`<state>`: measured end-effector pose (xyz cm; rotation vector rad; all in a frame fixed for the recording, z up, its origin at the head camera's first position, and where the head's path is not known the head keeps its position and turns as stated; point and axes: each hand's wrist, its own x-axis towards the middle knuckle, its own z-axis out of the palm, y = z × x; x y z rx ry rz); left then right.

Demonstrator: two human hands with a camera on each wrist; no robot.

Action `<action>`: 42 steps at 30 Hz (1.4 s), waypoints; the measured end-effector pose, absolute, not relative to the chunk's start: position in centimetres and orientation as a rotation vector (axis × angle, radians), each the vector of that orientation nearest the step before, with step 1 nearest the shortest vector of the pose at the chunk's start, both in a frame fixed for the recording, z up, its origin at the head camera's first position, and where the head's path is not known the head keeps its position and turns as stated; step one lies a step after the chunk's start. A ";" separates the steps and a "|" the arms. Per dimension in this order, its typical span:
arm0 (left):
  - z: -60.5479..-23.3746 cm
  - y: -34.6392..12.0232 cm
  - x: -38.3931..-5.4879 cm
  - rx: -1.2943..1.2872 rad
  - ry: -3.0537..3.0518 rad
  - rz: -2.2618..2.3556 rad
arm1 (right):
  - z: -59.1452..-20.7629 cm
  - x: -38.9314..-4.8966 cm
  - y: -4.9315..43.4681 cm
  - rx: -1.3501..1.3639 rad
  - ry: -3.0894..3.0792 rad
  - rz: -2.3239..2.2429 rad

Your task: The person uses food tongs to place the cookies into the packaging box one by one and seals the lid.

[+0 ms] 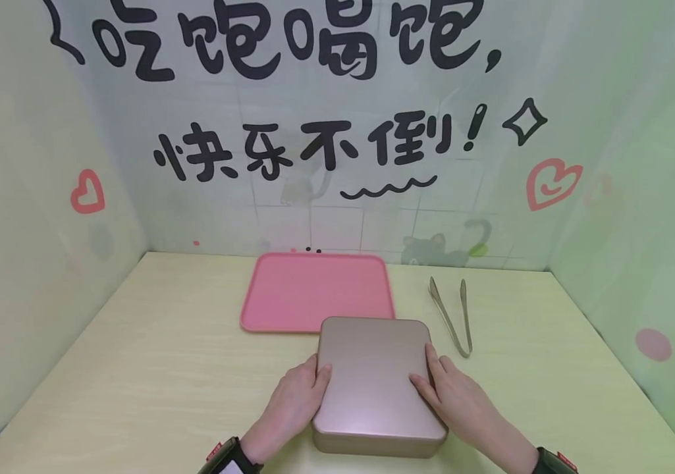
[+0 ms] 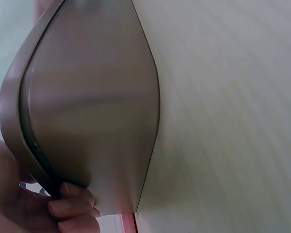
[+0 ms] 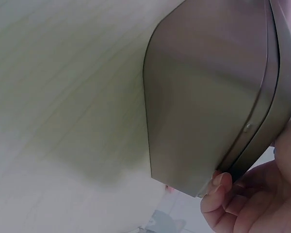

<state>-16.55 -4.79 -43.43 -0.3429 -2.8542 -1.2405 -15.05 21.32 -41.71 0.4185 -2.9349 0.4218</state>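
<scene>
A rectangular metal tin box in a brownish rose-gold tone sits on the table with its lid on. At its left side, my left hand grips it, the thumb along the top edge. My right hand holds the opposite side, thumb lying on the top. In the left wrist view, curled fingertips press at the seam under the lid's rim. The right wrist view likewise has fingertips at the seam near a corner. A thin dark line runs between lid and body.
Behind the box lies a pink tray, its front right corner overlapped by the box in the head view. Metal tongs lie spread to the right on the pale wood table. Printed walls enclose the back and both sides.
</scene>
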 end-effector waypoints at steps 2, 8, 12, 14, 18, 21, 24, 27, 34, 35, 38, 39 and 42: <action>-43.4 -4.8 -16.6 -0.348 -2.860 -1.240 | -41.8 -15.1 21.3 0.415 -2.940 0.431; -43.3 -4.8 -16.5 -0.333 -2.879 -1.223 | -41.9 -15.2 21.3 0.423 -2.940 0.440; -43.3 -4.9 -16.4 -0.317 -2.884 -1.227 | -42.1 -15.0 21.2 0.425 -2.920 0.426; -43.4 -4.9 -16.2 -0.308 -2.889 -1.221 | -42.2 -14.8 21.1 0.419 -2.917 0.433; -43.4 -5.1 -15.7 -0.314 -2.894 -1.172 | -42.4 -14.5 20.8 0.392 -2.957 0.470; -43.4 -5.1 -15.5 -0.337 -2.876 -1.209 | -42.5 -14.3 20.8 0.406 -2.954 0.455; -43.5 -5.1 -15.3 -0.349 -2.857 -1.302 | -42.5 -14.2 21.0 0.448 -2.916 0.409; -43.8 -5.0 -15.3 -0.360 -2.844 -1.346 | -42.7 -14.1 21.2 0.461 -2.906 0.387; -44.5 -4.5 -15.7 -0.370 -2.851 -1.240 | -43.2 -14.1 21.7 0.411 -2.936 0.412; -44.5 -4.5 -15.7 -0.372 -2.860 -1.214 | -43.3 -14.2 21.7 0.402 -2.947 0.419; -44.3 -4.7 -16.0 -0.393 -2.909 -1.120 | -43.2 -14.2 21.7 0.374 -2.988 0.446; -44.2 -4.9 -16.1 -0.404 -2.930 -1.077 | -43.1 -14.3 21.8 0.361 -3.002 0.447; -43.4 -5.6 -16.8 -0.433 -2.990 -0.936 | -42.4 -15.1 22.2 0.357 -2.995 0.414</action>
